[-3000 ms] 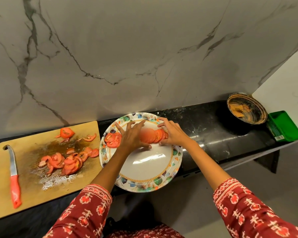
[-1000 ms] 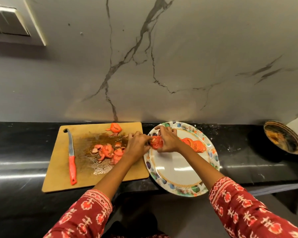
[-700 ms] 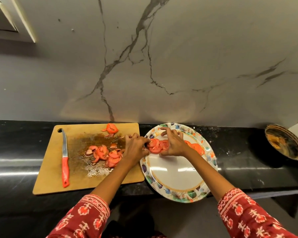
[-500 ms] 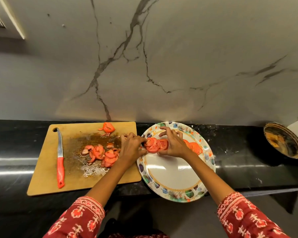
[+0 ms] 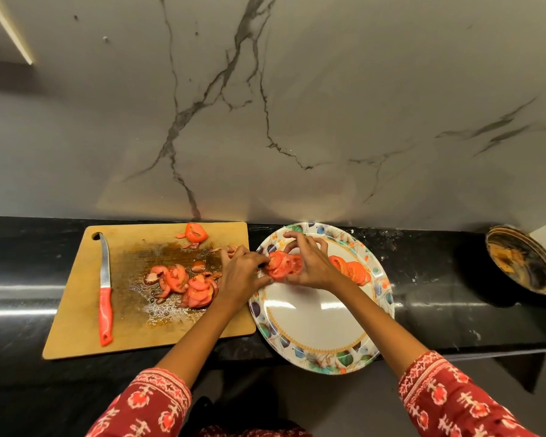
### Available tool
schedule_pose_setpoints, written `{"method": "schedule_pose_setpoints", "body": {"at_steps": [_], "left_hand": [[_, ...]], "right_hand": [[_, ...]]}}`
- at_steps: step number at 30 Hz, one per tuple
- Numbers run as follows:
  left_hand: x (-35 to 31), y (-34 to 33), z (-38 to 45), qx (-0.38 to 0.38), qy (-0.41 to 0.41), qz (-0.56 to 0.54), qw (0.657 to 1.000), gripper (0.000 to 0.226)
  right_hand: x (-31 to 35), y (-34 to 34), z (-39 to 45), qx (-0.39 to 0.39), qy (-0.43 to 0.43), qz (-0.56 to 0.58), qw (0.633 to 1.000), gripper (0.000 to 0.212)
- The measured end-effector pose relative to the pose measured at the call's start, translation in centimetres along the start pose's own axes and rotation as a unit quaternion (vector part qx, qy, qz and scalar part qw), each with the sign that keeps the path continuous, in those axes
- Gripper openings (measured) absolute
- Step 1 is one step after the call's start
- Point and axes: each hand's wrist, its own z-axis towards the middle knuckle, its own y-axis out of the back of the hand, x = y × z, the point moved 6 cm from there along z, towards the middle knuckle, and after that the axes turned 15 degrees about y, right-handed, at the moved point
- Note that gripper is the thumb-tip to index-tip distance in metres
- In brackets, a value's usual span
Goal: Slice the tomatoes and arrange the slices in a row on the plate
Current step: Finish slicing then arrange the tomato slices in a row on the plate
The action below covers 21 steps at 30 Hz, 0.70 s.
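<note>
Both hands meet at the plate's (image 5: pixel 322 323) ten o'clock edge: the left hand (image 5: pixel 240 275) and right hand (image 5: pixel 309 266) pinch overlapping tomato slices (image 5: pixel 282 263) between curled fingers, which hide the slices' edges. More slices (image 5: pixel 350 271) lie at two o'clock, partly hidden behind the right hand.

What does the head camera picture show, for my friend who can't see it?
Two hands, left hand and right hand, hold tomato slices on a flowery plate. More cut tomato and a red-handled knife lie on a wooden board beside it.
</note>
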Motion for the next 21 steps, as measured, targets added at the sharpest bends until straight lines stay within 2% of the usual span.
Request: {"method": "schedule_pose_setpoints", "body": {"at_steps": [9, 16, 21], "left_hand": [[-1.1, -0.4, -0.4, 0.013, 0.011, -0.021, 1.000, 0.046], [-1.5, -0.7, -0.7, 0.028, 0.000, -0.025, 0.999, 0.055], [-0.4, -0.6, -1.1, 0.027, 0.037, -0.036, 0.998, 0.063]], "right_hand": [[-0.2, 0.8, -1.4, -0.037, -0.001, 0.011, 0.999, 0.085], [-0.2, 1.0, -1.7, -0.002, -0.003, -0.030, 1.000, 0.093], [0.2, 1.1, -1.7, -0.006, -0.004, -0.029, 1.000, 0.094]]}}
